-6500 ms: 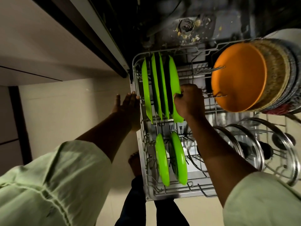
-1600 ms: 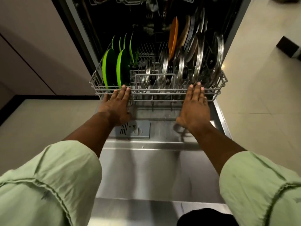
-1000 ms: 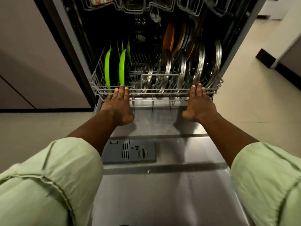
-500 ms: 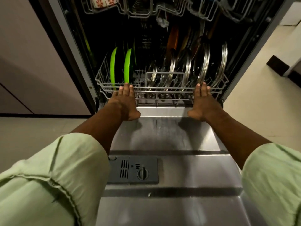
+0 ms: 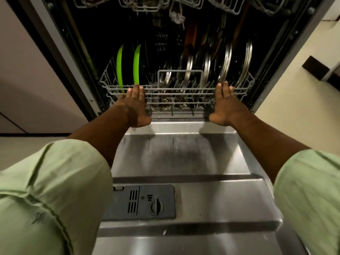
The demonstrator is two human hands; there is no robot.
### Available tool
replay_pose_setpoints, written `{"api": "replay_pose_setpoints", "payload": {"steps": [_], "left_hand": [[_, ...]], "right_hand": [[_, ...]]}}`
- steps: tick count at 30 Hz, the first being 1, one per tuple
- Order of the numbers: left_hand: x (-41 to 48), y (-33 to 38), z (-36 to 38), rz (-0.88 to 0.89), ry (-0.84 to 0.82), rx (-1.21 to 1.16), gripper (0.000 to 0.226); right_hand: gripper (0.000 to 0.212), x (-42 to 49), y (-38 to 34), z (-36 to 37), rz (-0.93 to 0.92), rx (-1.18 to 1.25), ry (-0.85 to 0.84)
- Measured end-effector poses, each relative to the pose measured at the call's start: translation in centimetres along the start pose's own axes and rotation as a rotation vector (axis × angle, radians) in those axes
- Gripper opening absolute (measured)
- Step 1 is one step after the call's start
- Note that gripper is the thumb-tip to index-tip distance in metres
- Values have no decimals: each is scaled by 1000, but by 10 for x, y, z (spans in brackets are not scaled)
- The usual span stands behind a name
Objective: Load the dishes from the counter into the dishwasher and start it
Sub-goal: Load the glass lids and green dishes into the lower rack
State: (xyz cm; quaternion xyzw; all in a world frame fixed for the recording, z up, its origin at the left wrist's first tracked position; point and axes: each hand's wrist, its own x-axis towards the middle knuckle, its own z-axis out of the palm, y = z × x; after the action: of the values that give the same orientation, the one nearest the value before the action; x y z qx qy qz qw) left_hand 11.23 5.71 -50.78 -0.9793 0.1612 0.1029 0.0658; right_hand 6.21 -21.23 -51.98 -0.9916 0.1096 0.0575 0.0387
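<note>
The grey wire lower rack [image 5: 179,73] sits almost fully inside the dishwasher tub. Green plates [image 5: 120,67] stand on edge at its left, steel-rimmed pan lids [image 5: 225,65] at its right, and an orange plate [image 5: 190,36] stands behind them in the dark. My left hand [image 5: 135,105] lies flat, fingers together, pressed against the rack's front rail on the left. My right hand [image 5: 223,105] is pressed flat against the same rail on the right. Neither hand holds anything.
The stainless dishwasher door [image 5: 184,157] lies open and flat under my arms, with a grey detergent dispenser [image 5: 143,202] near me. The upper rack [image 5: 165,4] hangs across the top of the tub. Cabinet fronts flank the left, tiled floor the right.
Earlier my right hand set a green plate in the pulled-out rack. Since then both flat hands have pushed the rack back over the door into the tub.
</note>
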Motion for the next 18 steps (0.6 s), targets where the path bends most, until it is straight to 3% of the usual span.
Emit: {"api": "replay_pose_setpoints", "payload": {"steps": [11,15,18], "left_hand": [[7,1,16,-22,19,30,108],[-5,7,-10,-60,-53,18,95],[-31,17,-25,-68,-62,64,86]], "right_hand": [[111,5,4,13,-12,-13,17],[101,-5,5,-10,-21,-38,-79],[95,-47,-3,-11,-31,-37,32]]}}
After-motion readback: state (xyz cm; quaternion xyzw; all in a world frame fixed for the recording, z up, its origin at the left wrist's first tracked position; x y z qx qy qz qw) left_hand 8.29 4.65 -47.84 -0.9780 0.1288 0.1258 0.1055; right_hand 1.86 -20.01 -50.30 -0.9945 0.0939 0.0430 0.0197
